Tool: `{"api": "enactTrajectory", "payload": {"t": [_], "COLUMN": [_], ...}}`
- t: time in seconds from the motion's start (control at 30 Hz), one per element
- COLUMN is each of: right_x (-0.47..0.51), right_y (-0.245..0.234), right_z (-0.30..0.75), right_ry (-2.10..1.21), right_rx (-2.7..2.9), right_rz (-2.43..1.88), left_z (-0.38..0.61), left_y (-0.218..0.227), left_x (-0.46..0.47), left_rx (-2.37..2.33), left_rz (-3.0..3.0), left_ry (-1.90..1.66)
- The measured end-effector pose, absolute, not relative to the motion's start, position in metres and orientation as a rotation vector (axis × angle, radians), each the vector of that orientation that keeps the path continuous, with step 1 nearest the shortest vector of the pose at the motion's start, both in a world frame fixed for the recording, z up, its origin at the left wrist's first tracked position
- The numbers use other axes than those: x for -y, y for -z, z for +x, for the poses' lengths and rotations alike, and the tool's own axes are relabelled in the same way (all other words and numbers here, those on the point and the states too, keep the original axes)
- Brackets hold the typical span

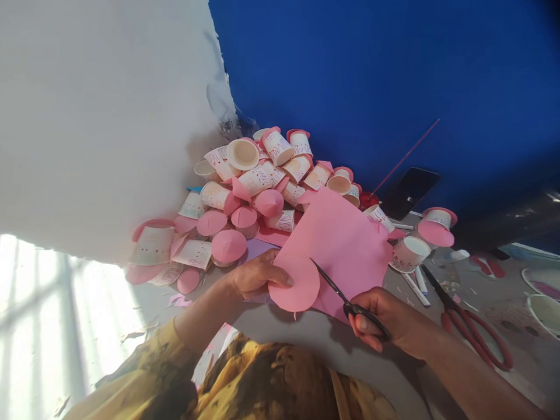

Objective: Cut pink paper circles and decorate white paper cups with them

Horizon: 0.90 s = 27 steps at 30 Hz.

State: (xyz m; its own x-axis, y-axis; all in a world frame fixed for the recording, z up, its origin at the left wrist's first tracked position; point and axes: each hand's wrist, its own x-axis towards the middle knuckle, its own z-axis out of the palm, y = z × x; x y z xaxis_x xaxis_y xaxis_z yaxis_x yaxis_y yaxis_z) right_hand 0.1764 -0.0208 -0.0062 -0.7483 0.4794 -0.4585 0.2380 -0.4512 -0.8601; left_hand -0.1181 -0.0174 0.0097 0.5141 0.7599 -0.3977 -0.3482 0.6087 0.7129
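Note:
My left hand (pixel 262 274) is closed on pink paper, thumb on top of a rounded disc shape (pixel 300 289) at its lower left. Whether the disc is still joined to the large pink sheet (pixel 345 239) behind it, I cannot tell. My right hand (pixel 376 318) grips black-handled scissors (pixel 335 283), fingers through the loops. Their blades look closed and point up-left, the tip beside the disc's upper right edge. A small paper sliver hangs below the disc. Just beyond the hands, decorated paper cups (pixel 258 181) with pink cone tops (pixel 228 245) lie heaped.
At the right lie larger red-handled scissors (pixel 476 335), white markers (pixel 415 290), a standing cup (pixel 410 254) and white tubs (pixel 545 312). A dark phone (pixel 409 192) rests near the blue wall (pixel 385 76). A white wall (pixel 100 128) rises at the left. Paper scraps (pixel 179 300) are scattered about.

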Motion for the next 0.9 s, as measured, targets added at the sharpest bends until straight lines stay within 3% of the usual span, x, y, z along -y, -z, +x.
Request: {"api": "enactTrajectory", "payload": {"t": [0.9], "right_x": [0.011], "right_y": [-0.006], "right_z": [0.175], "right_ry": [-2.327], "right_rx": [1.674], "right_rz": [-1.054], "left_z": [-0.122], "left_y": [-0.018], "left_x": [0.015], "left_rx": [-0.814], "left_rz": [0.726], "left_ry": [-0.640]}}
